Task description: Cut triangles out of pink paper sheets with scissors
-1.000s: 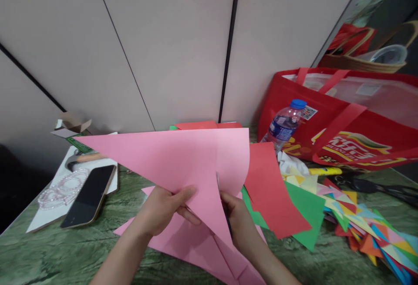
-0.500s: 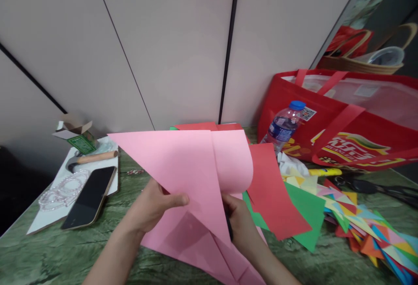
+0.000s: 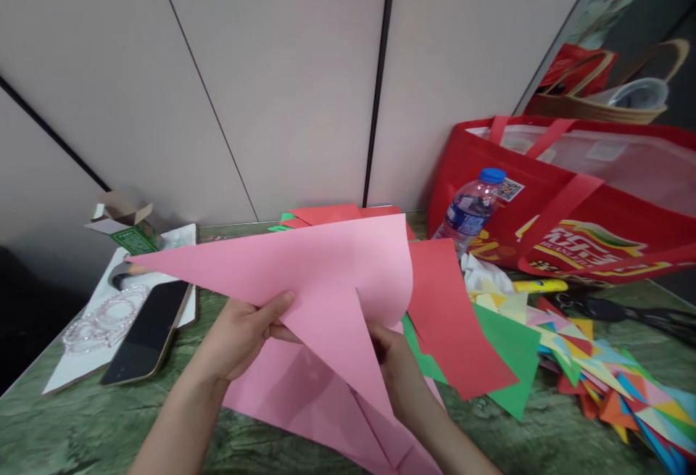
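Two hands on one pink sheet (image 3: 304, 265), held up off the green marbled table (image 3: 81, 424), right in the middle of the view. Left hand (image 3: 244, 333) is pinching the sheet's lower edge, thumb on top, fingers curled under. Right hand (image 3: 394, 366) is tucked behind the paper, and I can't tell whether it's gripping the sheet or something else. By the look of it, the work is partway: a split runs up from the bottom edge to about mid-sheet, with the top in one piece. Left of the split is a long, flat, sharp-pointed triangle; right of it, a flap curls over softly. It's thin, matte, floppy paper with crisp edges. More pink pieces (image 3: 326, 410) lie flat underneath. Off to the right are a red sheet (image 3: 446, 315), a green one (image 3: 511, 359) and a heap of small coloured triangles (image 3: 614, 381). On the left lies a glossy dark phone (image 3: 146, 330).
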`<state>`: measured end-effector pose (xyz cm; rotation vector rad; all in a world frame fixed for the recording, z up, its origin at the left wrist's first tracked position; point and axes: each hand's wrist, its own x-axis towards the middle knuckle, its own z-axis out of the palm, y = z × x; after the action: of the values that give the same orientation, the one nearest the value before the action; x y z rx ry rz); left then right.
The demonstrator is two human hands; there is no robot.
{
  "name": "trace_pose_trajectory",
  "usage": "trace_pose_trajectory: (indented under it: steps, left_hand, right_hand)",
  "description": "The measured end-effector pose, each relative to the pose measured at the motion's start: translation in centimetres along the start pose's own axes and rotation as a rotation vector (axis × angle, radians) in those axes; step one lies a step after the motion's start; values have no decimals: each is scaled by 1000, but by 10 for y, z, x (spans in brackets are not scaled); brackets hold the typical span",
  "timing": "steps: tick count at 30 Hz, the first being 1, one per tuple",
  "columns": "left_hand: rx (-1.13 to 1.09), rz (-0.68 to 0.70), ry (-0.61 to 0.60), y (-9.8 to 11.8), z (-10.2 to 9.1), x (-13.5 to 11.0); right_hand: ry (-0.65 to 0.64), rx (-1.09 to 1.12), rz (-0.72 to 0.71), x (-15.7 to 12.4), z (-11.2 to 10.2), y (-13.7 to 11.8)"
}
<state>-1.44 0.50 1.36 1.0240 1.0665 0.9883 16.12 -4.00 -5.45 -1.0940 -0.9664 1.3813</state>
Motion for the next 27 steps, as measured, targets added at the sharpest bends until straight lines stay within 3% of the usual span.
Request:
trace_pose_trajectory:
  steps: [11, 17, 27]
  left_hand:
    - [62, -14, -2, -5, 5, -1]
    - [47, -28, 3, -7, 10, -3]
    - [102, -25, -10, -7, 7, -3]
  right_hand:
    - [-34, 71, -5, 1, -1, -3]
    - [-9, -21, -34, 1, -3, -8]
    - [-21, 103, -12, 1, -2, -4]
